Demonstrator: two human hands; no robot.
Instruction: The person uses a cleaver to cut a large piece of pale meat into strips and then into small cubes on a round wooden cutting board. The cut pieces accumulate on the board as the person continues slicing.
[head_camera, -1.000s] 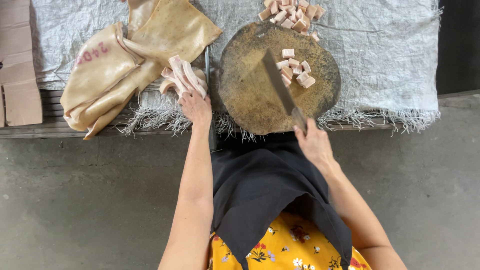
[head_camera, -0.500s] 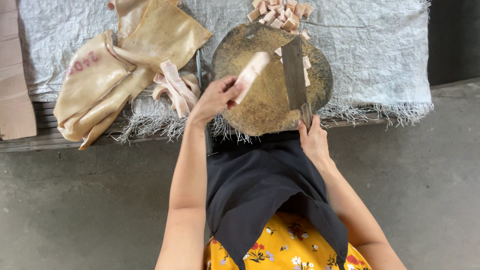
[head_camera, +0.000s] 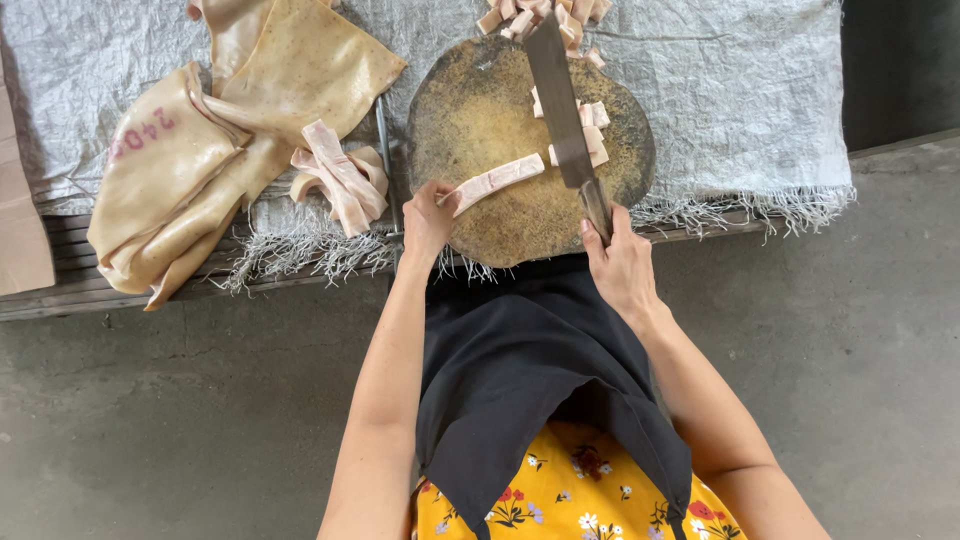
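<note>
A round, worn chopping block (head_camera: 480, 130) lies at the near edge of a low bench. My left hand (head_camera: 428, 222) holds the near end of a long pale pink strip of pork skin (head_camera: 500, 182) lying flat across the block. My right hand (head_camera: 622, 262) grips the handle of a large cleaver (head_camera: 558, 98), its blade pointing away over the block, just right of the strip. Several cut pink pieces (head_camera: 592, 128) lie under and beside the blade.
A pile of uncut strips (head_camera: 338, 180) rests left of the block. Large tan sheets of skin (head_camera: 215, 150) lie further left on a white woven cloth (head_camera: 740, 90). More cut pieces (head_camera: 535, 14) are heaped beyond the block. Concrete floor lies below.
My left hand took a strip from the pile at left, carried it over and laid it on the block. The cleaver swung upright, its blade now pointing away.
</note>
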